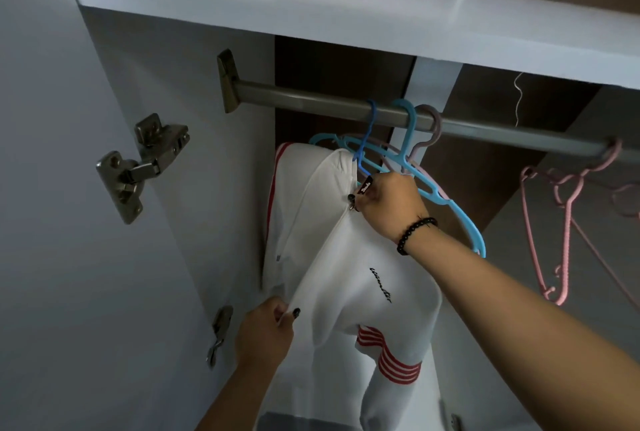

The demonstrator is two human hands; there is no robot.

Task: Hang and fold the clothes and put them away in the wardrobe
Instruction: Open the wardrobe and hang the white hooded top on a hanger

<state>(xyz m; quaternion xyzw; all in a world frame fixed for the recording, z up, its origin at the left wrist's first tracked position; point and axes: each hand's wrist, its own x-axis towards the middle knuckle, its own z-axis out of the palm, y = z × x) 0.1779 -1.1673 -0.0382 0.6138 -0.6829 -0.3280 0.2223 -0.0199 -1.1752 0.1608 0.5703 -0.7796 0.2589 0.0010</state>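
Head view looks up into the wardrobe [145, 91], its white shelf [311, 4] running across the top and a grey metal rail [311, 106] fixed beneath it; on the open door [52, 188] at the left sit two metal hinges, the upper hinge [138, 167] large and clear, the lower hinge [219, 333] partly blurred. The white jacket [349, 278] with red stripes on its sleeves hangs on a dark blue hanger [367, 139] hooked over the rail, at the left end of the row, its zip running down the front. The left hand [266, 333] pinches the lower front edge of the jacket beside the zip, thumb and fingers pressed onto the cloth; the right hand [389, 203] is curled at the collar, fingertips pinching the zip pull [364, 190], a black bead bracelet [414, 235] round its wrist. Just behind the jacket hang a light blue hanger [446, 203] and a mauve hanger [433, 125], both bare; well to the right, pink hangers [564, 222] dangle from the same rail; a thin thread [518, 98] hangs from the shelf's underside.
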